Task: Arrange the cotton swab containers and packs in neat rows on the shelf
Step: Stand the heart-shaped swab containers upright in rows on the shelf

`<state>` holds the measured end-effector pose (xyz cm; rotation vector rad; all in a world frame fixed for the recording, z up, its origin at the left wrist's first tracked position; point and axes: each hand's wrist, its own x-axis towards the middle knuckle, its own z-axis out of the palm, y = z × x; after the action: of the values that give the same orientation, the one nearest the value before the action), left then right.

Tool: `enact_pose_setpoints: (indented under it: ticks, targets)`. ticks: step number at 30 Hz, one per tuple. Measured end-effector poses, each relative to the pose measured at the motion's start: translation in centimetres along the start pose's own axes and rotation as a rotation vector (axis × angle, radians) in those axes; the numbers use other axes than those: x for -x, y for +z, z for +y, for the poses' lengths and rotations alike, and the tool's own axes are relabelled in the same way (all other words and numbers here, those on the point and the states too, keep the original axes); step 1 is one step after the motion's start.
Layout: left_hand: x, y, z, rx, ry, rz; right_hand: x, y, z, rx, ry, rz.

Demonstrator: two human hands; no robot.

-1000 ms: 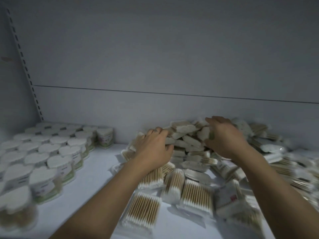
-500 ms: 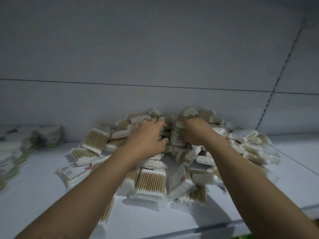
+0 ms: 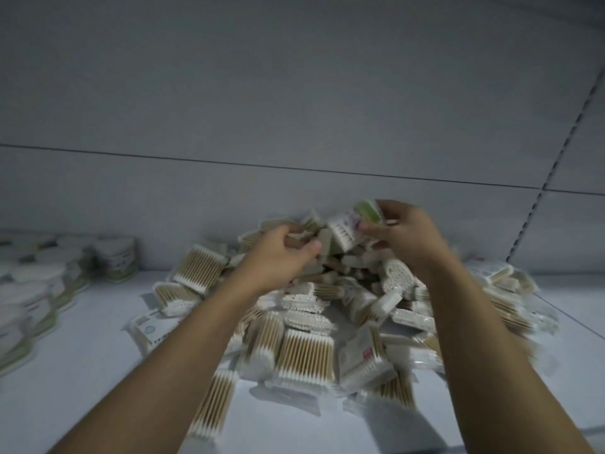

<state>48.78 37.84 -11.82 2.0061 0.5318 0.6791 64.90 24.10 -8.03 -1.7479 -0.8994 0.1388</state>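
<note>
Fingers (image 3: 368,228) of your right hand (image 3: 406,237) pinch a green-labelled pack (image 3: 347,229) just above the heap (image 3: 304,348) at centre frame, probably to single it out for a row. Your left hand (image 3: 278,257) grips a tan pack (image 3: 306,239) on the heap's crest. Glossy clear sleeves of wooden, white-tipped sticks sprawl across the smooth shelf (image 3: 82,371), and white-lidded containers (image 3: 32,290) already stand in rows at left.

The white shelf (image 3: 98,371) holds a big messy pile of cotton swab packs (image 3: 304,352) in the middle. On the left side, round containers (image 3: 39,290) with white lids stand close together in rows.
</note>
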Motion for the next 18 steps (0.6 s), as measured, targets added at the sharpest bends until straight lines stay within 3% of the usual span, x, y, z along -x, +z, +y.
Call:
enact_pose_setpoints:
  ticks: [3, 5, 8, 13, 18]
  targets:
    - [0.4, -1.9, 1.0, 0.462, -0.176, -0.113, 0.8, 2.7, -2.4, -0.233, -0.016, -0.049]
    - [0.5, -3.4, 1.2, 0.555, -0.184, -0.051, 1.2, 5.2, -3.6, -0.284, -0.024, -0.067]
    - [0.8, -5.9, 0.7, 0.56, -0.199, 0.091, 1.7, 8.6, -4.5, -0.27, -0.038, -0.095]
    - [2.8, -10.0, -0.7, 0.515, -0.212, 0.195, 2.7, 13.8, -5.2, -0.088, -0.115, -0.152]
    - [5.3, -14.5, -1.3, 0.379, -0.23, 0.307, 3.9, 18.3, -6.6, -0.283, -0.062, -0.343]
